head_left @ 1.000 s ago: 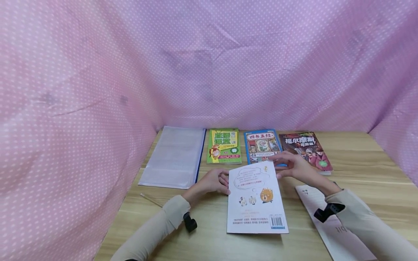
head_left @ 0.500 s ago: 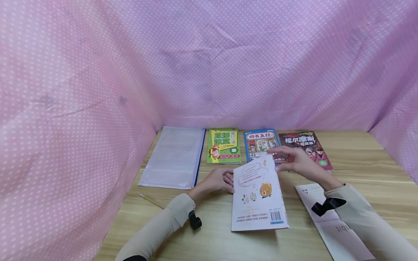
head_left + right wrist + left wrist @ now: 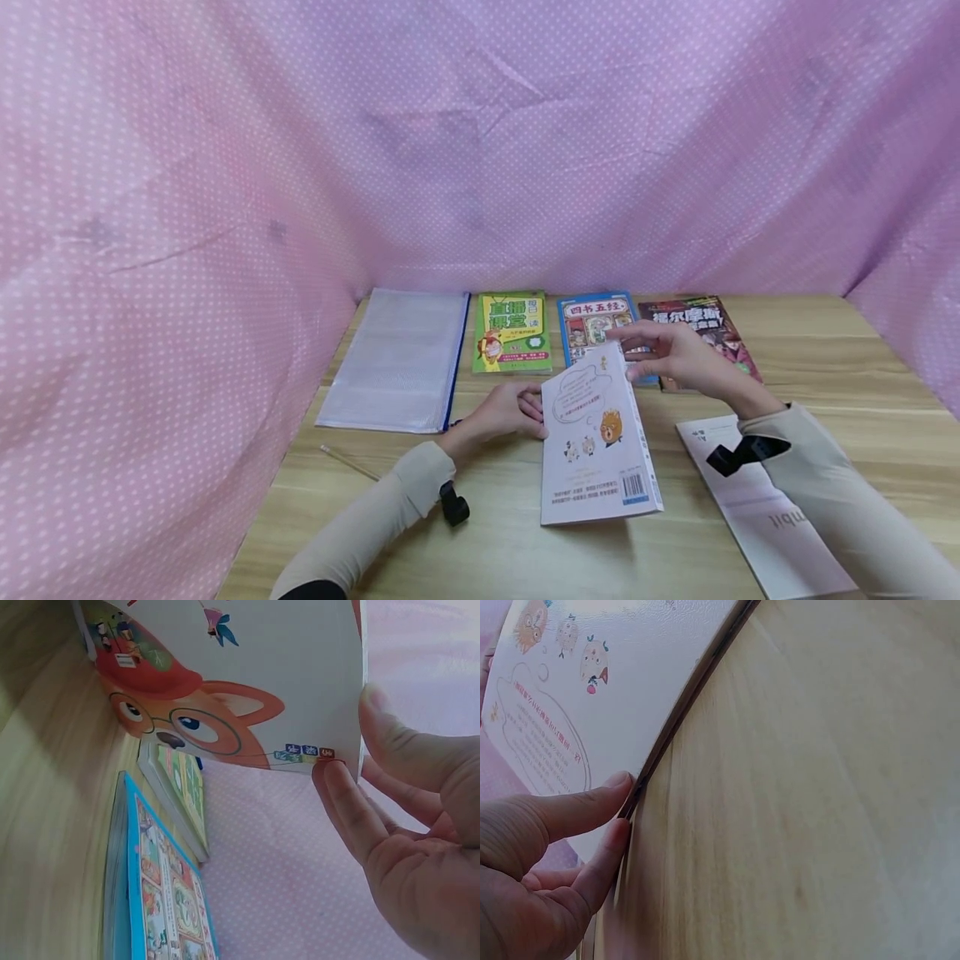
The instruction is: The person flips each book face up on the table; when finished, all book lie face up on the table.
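Note:
Both hands hold a white children's book [image 3: 596, 450], raised at a tilt over the wooden table. Its back cover, with a fox head, small animals and a barcode, faces the head camera upside down. My left hand [image 3: 498, 414] pinches the book's left edge; the left wrist view shows the thumb on the back cover and a finger behind. My right hand [image 3: 678, 358] pinches the upper right corner beside the spine. In the right wrist view the front cover [image 3: 292, 667] carries a fox with glasses and a red hat.
Along the back lie a white mesh zip pouch [image 3: 393, 358], a green book [image 3: 513, 333], a blue book [image 3: 595, 310] and a dark comic-style book [image 3: 720, 321]. A pencil [image 3: 348, 461] is by the left sleeve. Under the right forearm lies a white notepad [image 3: 738, 492]. Pink dotted cloth [image 3: 480, 150] surrounds the table.
The white book has turned so its spine side shows more, and its left edge has shifted right. My left hand has moved right with it; the right hand has risen slightly.

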Demonstrator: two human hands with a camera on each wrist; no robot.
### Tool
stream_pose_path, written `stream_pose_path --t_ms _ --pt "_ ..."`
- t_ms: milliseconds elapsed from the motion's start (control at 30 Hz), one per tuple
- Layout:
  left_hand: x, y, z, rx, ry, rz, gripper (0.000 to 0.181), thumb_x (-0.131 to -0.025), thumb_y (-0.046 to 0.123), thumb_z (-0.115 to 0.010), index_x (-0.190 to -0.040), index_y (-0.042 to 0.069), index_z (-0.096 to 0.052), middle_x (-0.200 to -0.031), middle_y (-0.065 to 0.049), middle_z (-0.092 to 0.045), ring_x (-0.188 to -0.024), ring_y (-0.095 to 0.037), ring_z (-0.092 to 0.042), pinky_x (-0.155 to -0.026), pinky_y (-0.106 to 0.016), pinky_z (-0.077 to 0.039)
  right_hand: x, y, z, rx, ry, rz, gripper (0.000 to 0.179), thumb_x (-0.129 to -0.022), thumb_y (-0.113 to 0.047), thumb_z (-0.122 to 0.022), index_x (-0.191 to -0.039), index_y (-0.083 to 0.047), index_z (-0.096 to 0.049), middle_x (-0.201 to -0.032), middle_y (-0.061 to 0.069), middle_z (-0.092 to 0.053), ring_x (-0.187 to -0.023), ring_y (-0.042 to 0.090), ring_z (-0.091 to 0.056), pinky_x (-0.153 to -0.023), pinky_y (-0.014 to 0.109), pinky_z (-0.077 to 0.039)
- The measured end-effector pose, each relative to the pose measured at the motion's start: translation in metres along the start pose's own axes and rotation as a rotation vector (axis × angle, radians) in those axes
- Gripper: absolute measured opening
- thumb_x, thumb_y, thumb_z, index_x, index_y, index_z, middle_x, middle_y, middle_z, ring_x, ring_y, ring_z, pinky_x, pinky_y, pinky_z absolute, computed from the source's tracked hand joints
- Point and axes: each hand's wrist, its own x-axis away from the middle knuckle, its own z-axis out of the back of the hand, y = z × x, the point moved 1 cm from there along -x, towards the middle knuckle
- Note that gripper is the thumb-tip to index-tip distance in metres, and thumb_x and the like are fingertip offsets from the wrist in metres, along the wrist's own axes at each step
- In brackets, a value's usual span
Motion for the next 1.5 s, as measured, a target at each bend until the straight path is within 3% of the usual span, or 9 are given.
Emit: stream_pose_path --t_ms 233,533,800,867,1067,1367,1500 --pt "-0.001 0.001 0.001 -0.015 0.014 -0.006 0.079 -0.076 0.002 -0.089 -0.146 0.0 -0.051 -0.102 -0.004 -0.07 -0.089 -0.014 -0.072 -0.082 -0.027 -0.06 -0.006 -0.003 -0.002 -0.009 -0.008 0.014 0.059 -0.085 -0.002 -0.078 -0.14 0.005 -0.057 -0.139 0.027 -0.056 -0.11 0.0 -0.065 -0.086 0.022 -0.06" --pt "0.002 0.004 -0.005 0.043 0.0 0.001 0.074 -0.076 -0.003 -0.086 -0.143 -0.001 -0.054 -0.102 -0.005 -0.069 -0.088 -0.014 -0.071 -0.08 -0.025 -0.061 -0.014 -0.011 -0.006 0.002 -0.024 -0.043 0.059 -0.088 -0.01 -0.078 -0.143 -0.002 -0.057 -0.141 0.022 -0.058 -0.112 0.002 -0.065 -0.089 0.023 -0.06" --pt "0.002 0.004 -0.006 0.087 -0.028 0.008 0.071 -0.079 -0.006 -0.083 -0.143 0.001 -0.053 -0.105 -0.007 -0.068 -0.091 -0.015 -0.07 -0.082 -0.027 -0.061 -0.019 -0.017 -0.01 0.074 -0.034 -0.033 0.055 -0.092 -0.019 -0.077 -0.143 -0.01 -0.059 -0.144 0.014 -0.06 -0.12 0.032 -0.065 -0.089 0.025 -0.06" --pt "0.002 0.004 -0.006 0.089 -0.033 0.005 0.07 -0.08 -0.007 -0.082 -0.143 0.0 -0.053 -0.105 -0.007 -0.068 -0.092 -0.015 -0.07 -0.082 -0.027 -0.061 -0.02 -0.018 -0.01 0.074 -0.041 -0.026 0.054 -0.092 -0.02 -0.076 -0.143 -0.013 -0.059 -0.145 0.012 -0.059 -0.12 0.031 -0.065 -0.088 0.026 -0.06" --pt "0.0 0.002 -0.006 0.095 -0.029 0.002 0.069 -0.08 -0.008 -0.081 -0.142 0.0 -0.053 -0.104 -0.007 -0.068 -0.091 -0.015 -0.07 -0.083 -0.027 -0.062 -0.025 -0.02 -0.012 0.076 -0.061 -0.005 0.055 -0.092 -0.022 -0.077 -0.143 -0.016 -0.06 -0.143 0.011 -0.06 -0.113 0.01 -0.066 -0.085 0.028 -0.061" --pt "0.003 0.002 -0.004 0.102 -0.037 0.018 0.067 -0.082 -0.003 -0.082 -0.143 0.003 -0.054 -0.107 -0.008 -0.068 -0.093 -0.015 -0.071 -0.086 -0.028 -0.061 -0.034 -0.024 -0.019 0.054 -0.074 -0.024 0.055 -0.093 -0.022 -0.076 -0.144 -0.012 -0.058 -0.143 0.012 -0.058 -0.123 0.034 -0.059 -0.087 0.026 -0.06" --pt "0.009 0.007 -0.002 0.109 -0.065 -0.005 0.064 -0.084 0.002 -0.082 -0.142 0.007 -0.056 -0.109 -0.005 -0.07 -0.097 -0.015 -0.071 -0.089 -0.028 -0.061 -0.037 -0.024 -0.022 0.072 -0.063 -0.004 0.054 -0.092 -0.019 -0.076 -0.143 -0.01 -0.059 -0.139 0.014 -0.061 -0.121 0.034 -0.061 -0.087 0.025 -0.059"
